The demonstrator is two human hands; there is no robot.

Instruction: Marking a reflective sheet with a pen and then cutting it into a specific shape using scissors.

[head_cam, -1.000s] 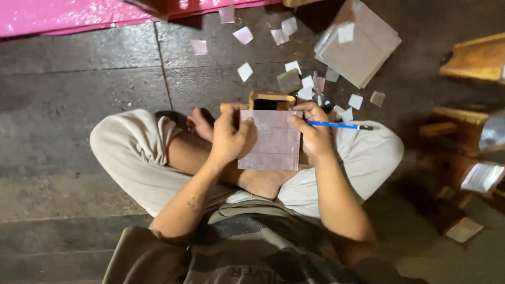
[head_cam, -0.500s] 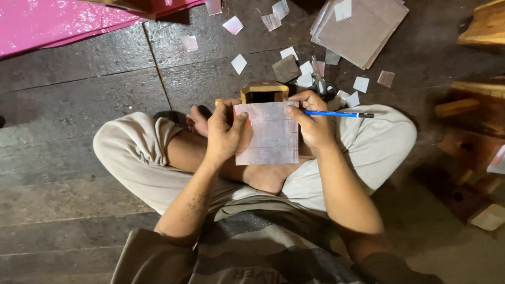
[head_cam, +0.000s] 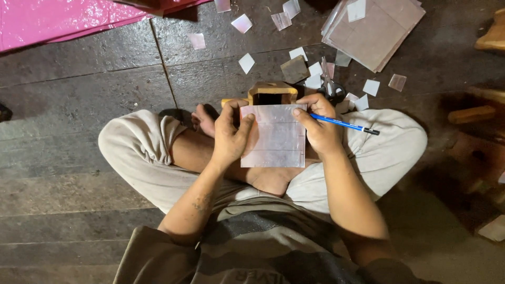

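A pale square sheet (head_cam: 273, 135) is resting over the crossed legs, both hands pinching its upper corners: left hand (head_cam: 230, 135) at nine o'clock, right hand (head_cam: 318, 129) at three, also gripping a blue pencil (head_cam: 344, 124). A wooden box (head_cam: 272, 93) is sitting at twelve.

This looks like a small craft workshop where the work is done sitting on the floor. The floor (head_cam: 79, 94) is of dark, worn wooden planks, and small cut squares (head_cam: 246, 62) of pale, shiny sheet lie scattered over its upper middle. A stack of larger sheets (head_cam: 376, 31) sits at the upper right, with scissors (head_cam: 330, 87) just below it. A pink plastic sheet (head_cam: 58, 21) covers the upper left, and wooden blocks (head_cam: 476, 113) lie at the right edge.
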